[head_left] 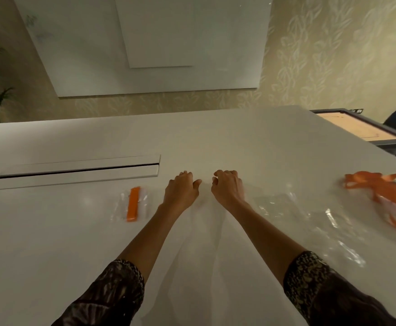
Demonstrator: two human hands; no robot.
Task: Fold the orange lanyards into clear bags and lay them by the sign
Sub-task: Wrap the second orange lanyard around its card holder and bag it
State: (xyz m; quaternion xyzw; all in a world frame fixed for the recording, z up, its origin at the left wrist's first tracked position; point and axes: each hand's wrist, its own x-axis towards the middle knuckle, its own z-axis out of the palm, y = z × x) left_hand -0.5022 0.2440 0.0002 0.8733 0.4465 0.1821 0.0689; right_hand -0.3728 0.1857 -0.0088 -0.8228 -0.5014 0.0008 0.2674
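Bag [204,243], clear and faint, is pinched at its far edge by left hand [180,189] and right hand [227,188], fingers curled. Just left lies a bagged lanyard [133,204]; right, spare bags [286,208], then loose lanyards [380,189].

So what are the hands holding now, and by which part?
The left hand and right hand seem to pinch a faint clear bag by its far edge; not certain.

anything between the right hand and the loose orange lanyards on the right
Only clear bags lying flat on the table between the right hand and the loose lanyards; nothing upright blocks the reach.
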